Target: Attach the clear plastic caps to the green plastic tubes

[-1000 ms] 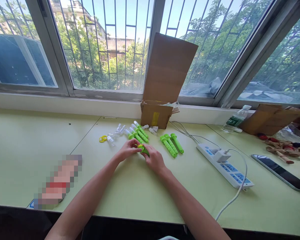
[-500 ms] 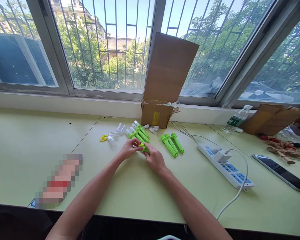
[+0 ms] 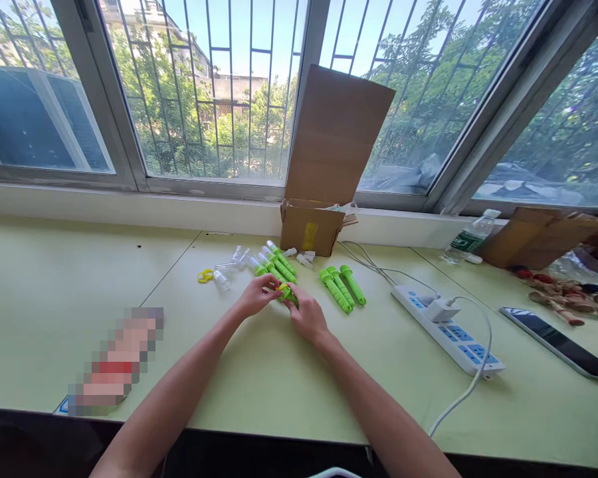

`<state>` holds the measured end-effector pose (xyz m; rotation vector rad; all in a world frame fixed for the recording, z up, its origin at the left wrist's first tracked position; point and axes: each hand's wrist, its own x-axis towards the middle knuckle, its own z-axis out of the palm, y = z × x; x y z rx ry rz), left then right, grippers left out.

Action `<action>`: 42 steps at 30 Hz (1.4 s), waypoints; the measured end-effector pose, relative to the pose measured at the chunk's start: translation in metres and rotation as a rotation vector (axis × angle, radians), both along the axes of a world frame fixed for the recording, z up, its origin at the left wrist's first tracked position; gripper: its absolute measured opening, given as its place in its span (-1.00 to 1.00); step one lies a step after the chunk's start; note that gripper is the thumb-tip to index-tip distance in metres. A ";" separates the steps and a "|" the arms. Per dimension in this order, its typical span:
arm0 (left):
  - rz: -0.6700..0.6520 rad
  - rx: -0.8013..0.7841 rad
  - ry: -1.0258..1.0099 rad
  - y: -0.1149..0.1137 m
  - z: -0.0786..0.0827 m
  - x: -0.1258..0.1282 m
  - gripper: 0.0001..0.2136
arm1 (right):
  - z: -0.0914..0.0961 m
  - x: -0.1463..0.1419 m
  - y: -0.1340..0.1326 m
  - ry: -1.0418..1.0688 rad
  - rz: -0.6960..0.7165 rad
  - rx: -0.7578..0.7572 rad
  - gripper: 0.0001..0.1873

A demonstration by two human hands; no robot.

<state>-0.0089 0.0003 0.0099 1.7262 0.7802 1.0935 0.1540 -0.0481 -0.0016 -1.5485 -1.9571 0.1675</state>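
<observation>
Both my hands meet over the pale green table (image 3: 259,372). My left hand (image 3: 255,297) and my right hand (image 3: 306,317) pinch the same small green plastic piece (image 3: 288,293), which has a bit of yellow at its top. Just behind my fingers lies a row of green tubes with clear caps (image 3: 276,261). Three green tubes (image 3: 341,287) lie side by side to the right. Loose clear caps (image 3: 229,265) and a yellow ring (image 3: 205,275) lie to the left.
An open cardboard box (image 3: 311,226) stands against the window sill. A white power strip (image 3: 448,328) with a cable runs along the right. Further right are a phone (image 3: 561,343), a water bottle (image 3: 471,238), another cardboard box (image 3: 538,236) and dark round items (image 3: 561,292).
My hands have hardly moved. The green piece has shifted slightly between my fingers, and a bit of yellow now shows at its top.
</observation>
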 end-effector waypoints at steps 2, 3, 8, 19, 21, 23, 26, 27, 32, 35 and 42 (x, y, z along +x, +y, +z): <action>0.006 0.009 0.012 0.000 -0.001 0.001 -0.74 | 0.001 0.001 0.000 0.000 0.000 0.000 -0.51; 0.006 0.011 0.017 0.000 -0.001 0.001 -0.74 | 0.001 0.001 0.000 -0.001 0.001 -0.001 -0.51; 0.026 0.044 0.041 0.001 -0.005 0.003 -0.74 | 0.001 0.003 0.002 0.032 0.013 -0.004 -0.50; 0.051 0.090 0.055 -0.003 0.001 0.004 -0.74 | -0.004 0.006 0.007 0.153 0.039 0.002 -0.51; 0.056 0.093 0.050 -0.003 0.002 0.005 -0.74 | -0.004 0.006 0.008 0.188 0.037 0.007 -0.51; 0.064 0.103 0.055 -0.003 0.002 0.005 -0.74 | -0.004 0.006 0.008 0.216 0.036 0.009 -0.52; 0.083 0.142 0.079 -0.001 0.001 0.005 -0.75 | -0.004 0.005 0.008 0.252 0.041 0.006 -0.52; 0.090 0.157 0.088 0.000 0.001 0.005 -0.75 | -0.003 0.005 0.008 0.263 0.043 0.002 -0.53; 0.126 0.208 0.162 0.003 -0.002 0.005 -0.72 | -0.003 0.006 0.009 0.298 0.050 -0.008 -0.54; 0.136 0.229 0.180 0.004 -0.003 0.006 -0.73 | -0.003 0.006 0.010 0.316 0.052 -0.002 -0.54; 0.130 0.256 0.177 0.005 -0.006 0.006 -0.73 | -0.002 0.006 0.009 0.337 0.053 -0.026 -0.54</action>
